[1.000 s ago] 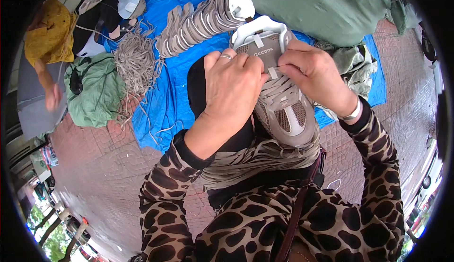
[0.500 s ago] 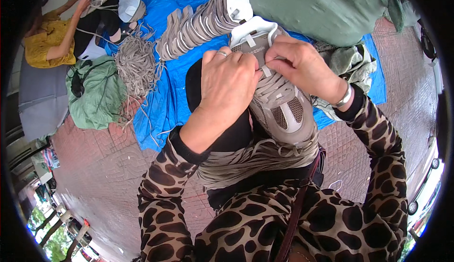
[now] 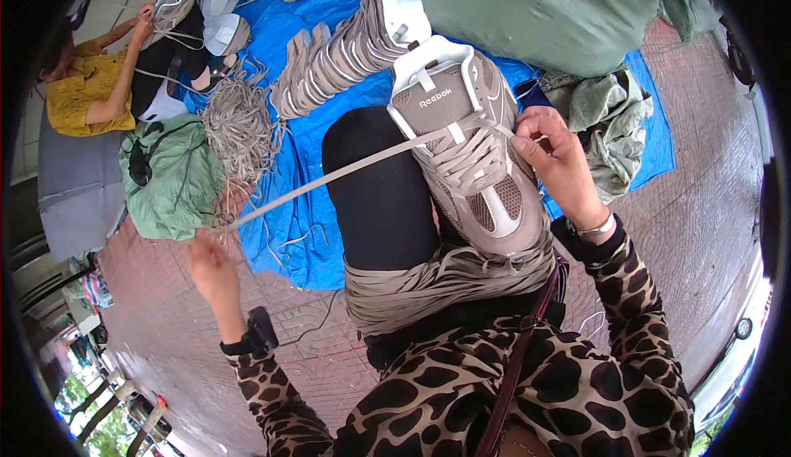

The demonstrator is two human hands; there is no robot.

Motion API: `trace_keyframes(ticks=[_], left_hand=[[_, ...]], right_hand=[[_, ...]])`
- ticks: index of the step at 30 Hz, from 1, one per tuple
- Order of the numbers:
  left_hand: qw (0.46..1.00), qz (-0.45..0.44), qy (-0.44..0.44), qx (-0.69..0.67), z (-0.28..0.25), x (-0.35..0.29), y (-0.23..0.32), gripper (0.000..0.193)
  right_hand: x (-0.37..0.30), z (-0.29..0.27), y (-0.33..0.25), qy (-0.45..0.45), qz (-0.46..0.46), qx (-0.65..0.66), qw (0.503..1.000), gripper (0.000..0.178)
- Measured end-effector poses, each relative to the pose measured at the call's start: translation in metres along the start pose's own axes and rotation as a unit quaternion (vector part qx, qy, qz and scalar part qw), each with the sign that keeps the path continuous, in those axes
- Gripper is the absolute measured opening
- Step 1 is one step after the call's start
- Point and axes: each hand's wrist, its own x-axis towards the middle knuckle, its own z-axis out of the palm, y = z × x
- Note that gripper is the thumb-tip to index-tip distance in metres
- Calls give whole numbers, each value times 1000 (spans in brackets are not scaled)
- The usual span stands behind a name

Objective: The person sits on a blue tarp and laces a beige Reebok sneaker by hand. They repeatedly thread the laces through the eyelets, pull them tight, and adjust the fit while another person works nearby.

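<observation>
Lace (image 3: 329,178) slants straight toward the near left in the head view from a shoe (image 3: 498,210), toe near, right of the black-clad left leg (image 3: 379,201); the right hand (image 3: 560,156), nearer the shoe, pinches lace; the left hand (image 3: 212,263) blurs, its grip unclear.

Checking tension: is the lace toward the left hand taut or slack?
Looks taut: the lace runs straight from the shoe to the blurred left hand.
</observation>
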Motion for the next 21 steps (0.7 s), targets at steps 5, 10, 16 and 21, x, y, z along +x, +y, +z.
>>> trace_keyframes(ticks=[5,10,16,21], left_hand=[[983,-181,22,30,-8,-60,-83,2],[625,-507,162,-571,6,-63,-47,8],[341,-464,199,-793,28,-51,-38,17],[283,-481,118,-821,42,-64,-62,21]], right_hand=[[4,-33,-13,-64,-40,-160,984,10],[6,-85,-13,-73,-167,-436,882,19],[12,-154,25,68,191,-194,960,20],[-5,-226,110,273,139,481,821,25]])
